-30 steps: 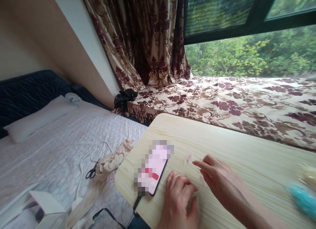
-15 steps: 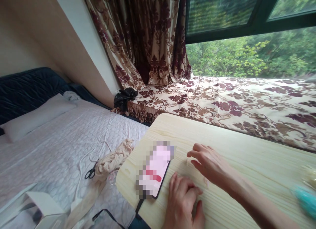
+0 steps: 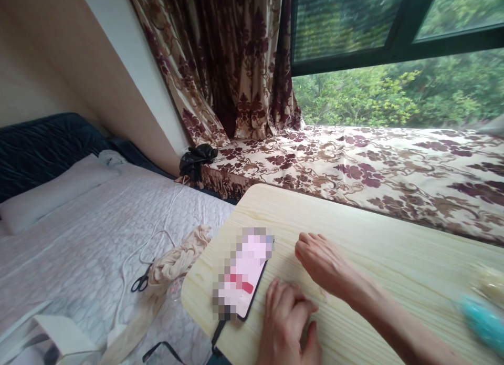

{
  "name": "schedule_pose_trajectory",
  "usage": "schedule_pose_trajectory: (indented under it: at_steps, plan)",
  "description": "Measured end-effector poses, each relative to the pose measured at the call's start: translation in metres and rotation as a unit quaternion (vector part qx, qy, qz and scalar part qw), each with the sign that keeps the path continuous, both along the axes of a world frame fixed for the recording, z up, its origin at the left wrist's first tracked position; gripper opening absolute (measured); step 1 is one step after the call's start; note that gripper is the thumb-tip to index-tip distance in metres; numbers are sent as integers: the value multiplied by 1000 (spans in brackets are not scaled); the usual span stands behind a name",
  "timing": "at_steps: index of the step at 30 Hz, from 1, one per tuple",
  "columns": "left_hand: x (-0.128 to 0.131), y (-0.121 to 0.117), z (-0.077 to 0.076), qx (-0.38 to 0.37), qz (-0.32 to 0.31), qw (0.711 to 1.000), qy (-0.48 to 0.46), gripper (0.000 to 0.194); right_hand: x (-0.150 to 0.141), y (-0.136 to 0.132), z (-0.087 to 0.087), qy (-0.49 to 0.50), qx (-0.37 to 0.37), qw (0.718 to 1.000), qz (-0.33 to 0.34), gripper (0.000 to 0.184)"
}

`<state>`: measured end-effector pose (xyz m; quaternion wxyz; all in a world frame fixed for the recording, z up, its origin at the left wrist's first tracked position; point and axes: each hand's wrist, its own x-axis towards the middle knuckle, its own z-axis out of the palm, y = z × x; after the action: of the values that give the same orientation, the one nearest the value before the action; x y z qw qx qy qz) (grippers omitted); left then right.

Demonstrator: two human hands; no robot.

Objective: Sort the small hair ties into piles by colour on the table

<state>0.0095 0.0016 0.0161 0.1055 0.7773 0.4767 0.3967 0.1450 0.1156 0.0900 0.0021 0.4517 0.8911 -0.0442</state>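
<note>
My left hand rests on the pale wooden table, just right of the phone. Its fingers are bent a little, the thumb stands apart, and nothing shows in it. Farther up the tabletop lies my right hand, back upward, with its fingers curled under. Whatever those fingers hold, if anything, is hidden. The phone lies face up with a lit, partly blurred pink screen, and a black cable runs from its lower end. A faint pinkish thing, too small to name, lies below my right wrist.
A turquoise bundle and a cream one, both seemingly in clear wrap, lie at the table's right. On the bed are black-handled scissors, beige cloth, a white cable and an open white box.
The fingers of my right hand have curled in from a looser, more stretched pose. My left hand keeps nearly the same place beside the phone. The view has shifted slightly.
</note>
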Motion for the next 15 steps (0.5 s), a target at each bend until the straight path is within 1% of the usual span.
schedule_pose_trajectory:
  at_steps: [1, 3, 6, 9, 11, 13, 15]
  plan:
    - [2, -1, 2, -4, 5, 1000, -7, 33, 6, -3, 3, 13, 4, 1000, -5, 25]
    - [6, -3, 7, -16, 16, 999, -23, 31, 22, -11, 9, 37, 10, 999, -20, 28]
    - [9, -5, 11, -21, 30, 999, -22, 29, 59, -28, 18, 67, 12, 996, -59, 27]
    - [5, -3, 7, 4, 34, 999, 19, 30, 113, -49, 26, 86, 16, 988, -124, 26]
    - [-1, -1, 2, 34, -4, 997, 64, 29, 155, -60, 30, 91, 22, 979, -179, 28]
    - [-7, 2, -3, 47, -9, 995, 88, 29, 194, -66, 33, 96, 38, 964, -244, 25]
    - [-10, 3, -7, 61, -7, 993, 103, 28, 227, -68, 36, 92, 39, 949, -298, 22]
